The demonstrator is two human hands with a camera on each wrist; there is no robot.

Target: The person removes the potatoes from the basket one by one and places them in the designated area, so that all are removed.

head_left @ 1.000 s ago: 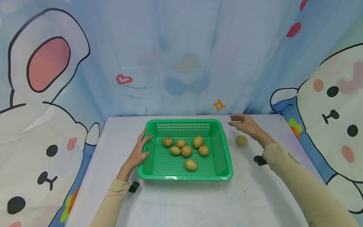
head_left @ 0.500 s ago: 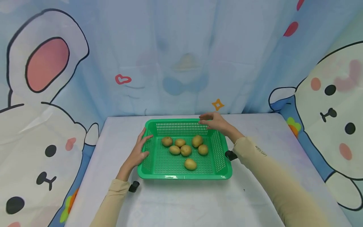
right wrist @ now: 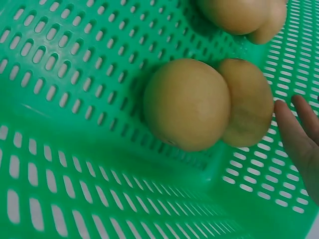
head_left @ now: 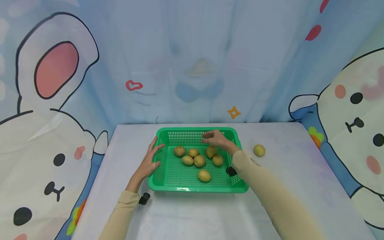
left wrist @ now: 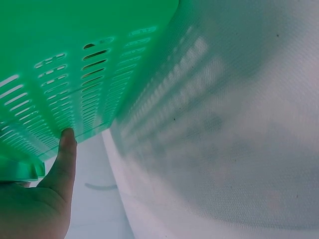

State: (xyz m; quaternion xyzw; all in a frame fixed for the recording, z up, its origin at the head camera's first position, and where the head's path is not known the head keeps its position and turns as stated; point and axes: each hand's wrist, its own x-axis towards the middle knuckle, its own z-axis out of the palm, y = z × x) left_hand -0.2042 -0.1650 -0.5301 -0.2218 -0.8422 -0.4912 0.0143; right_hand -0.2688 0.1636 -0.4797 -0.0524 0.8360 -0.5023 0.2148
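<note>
A green plastic basket (head_left: 180, 188) with slotted walls stands on the white-covered table. Several yellow-brown potatoes (head_left: 204, 175) lie loose inside it. My left hand (head_left: 147, 163) holds the basket's left rim, its thumb and one finger over the edge. In the left wrist view, another finger (left wrist: 67, 154) lies against the slotted outer wall. My right hand (head_left: 217, 139) hovers inside the basket's back right part with fingers extended and nothing in them. In the right wrist view, its fingertips are close beside a potato (right wrist: 246, 102); whether they touch I cannot tell. The hand and sleeve partly cover the basket's right side.
One more potato (head_left: 259, 150) lies on the table (head_left: 282, 146) to the right of the basket, beyond the right sleeve. A blue cartoon-printed curtain (head_left: 195, 100) hangs behind the table and at both sides.
My right hand has moved left from above the table near the outside potato, over the right rim and down into the basket. The left hand and the potatoes have stayed put.
</note>
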